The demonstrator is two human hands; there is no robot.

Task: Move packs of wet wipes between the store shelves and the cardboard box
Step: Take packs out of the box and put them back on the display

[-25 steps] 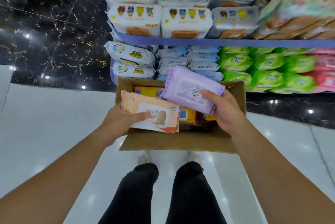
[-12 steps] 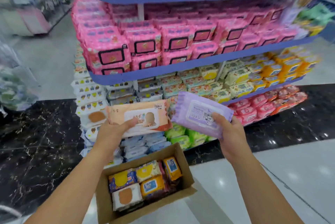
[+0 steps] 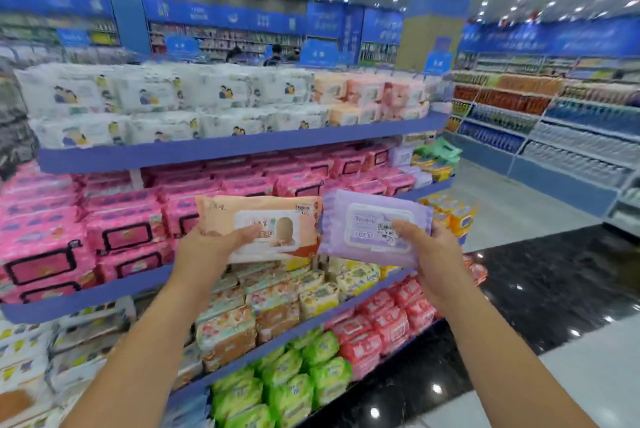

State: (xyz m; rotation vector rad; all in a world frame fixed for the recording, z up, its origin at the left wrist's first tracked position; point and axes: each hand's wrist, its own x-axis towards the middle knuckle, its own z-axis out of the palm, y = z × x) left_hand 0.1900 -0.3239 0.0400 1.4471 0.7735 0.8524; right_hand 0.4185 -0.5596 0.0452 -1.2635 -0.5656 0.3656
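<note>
Okay, head view only. We see the left hand [image 3: 207, 249] pinching an orange wipes pack [image 3: 273, 216] by its lower left corner, thumb flat on the front, the other fingers behind the pack and hidden. The right hand [image 3: 438, 254] pinches a purple wipes pack [image 3: 367, 220] at its right end the same way, thumb on the label. Both packs are held up side by side in the air, edges touching or nearly so (we cannot tell which), in front of the pink packs [image 3: 121, 223] on the middle shelf [image 3: 86, 294]. White packs [image 3: 138, 95] sit on the top shelf, green packs [image 3: 287, 382] low down. Glossy black floor [image 3: 554, 275] to the right.
</note>
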